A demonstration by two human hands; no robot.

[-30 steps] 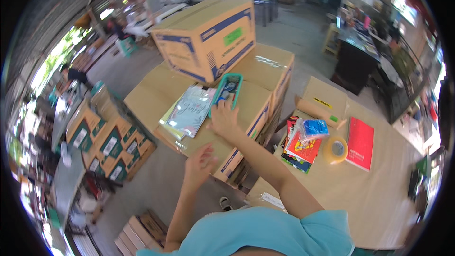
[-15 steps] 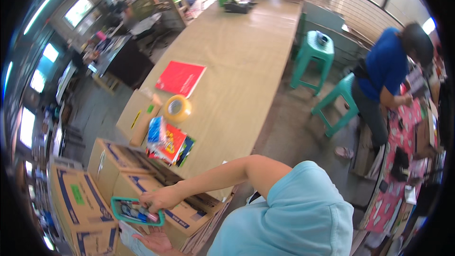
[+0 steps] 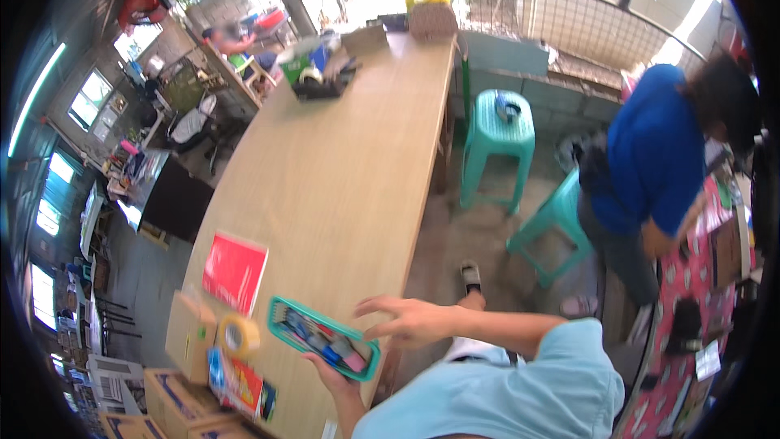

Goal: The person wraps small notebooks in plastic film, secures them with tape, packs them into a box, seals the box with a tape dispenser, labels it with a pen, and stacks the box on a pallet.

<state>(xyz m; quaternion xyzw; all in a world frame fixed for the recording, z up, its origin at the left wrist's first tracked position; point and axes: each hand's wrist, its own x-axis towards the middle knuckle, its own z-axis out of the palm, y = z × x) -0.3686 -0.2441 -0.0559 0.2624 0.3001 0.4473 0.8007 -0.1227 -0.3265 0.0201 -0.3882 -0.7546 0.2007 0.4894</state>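
My left hand (image 3: 331, 375) holds a shallow teal tray (image 3: 325, 340) from underneath, near the front corner of a long wooden table (image 3: 341, 154). The tray carries several small colourful items, pink and blue among them. My right hand (image 3: 406, 321) hovers at the tray's right end with its fingers spread, at most brushing the rim. Just left of the tray lie a roll of yellowish tape (image 3: 238, 335), a red notebook (image 3: 234, 270), a small cardboard box (image 3: 185, 333) and some colourful packets (image 3: 240, 386).
Cardboard boxes (image 3: 179, 406) are stacked at the lower left beside the table. A black tray of supplies (image 3: 321, 73) sits at the table's far end. Two teal stools (image 3: 497, 134) (image 3: 552, 219) stand right of the table, where a person in blue (image 3: 650, 154) bends over.
The teal tray was picked off the cardboard boxes and carried across to the wooden table. My view swung from the boxes to the table, and my right hand came off the tray.
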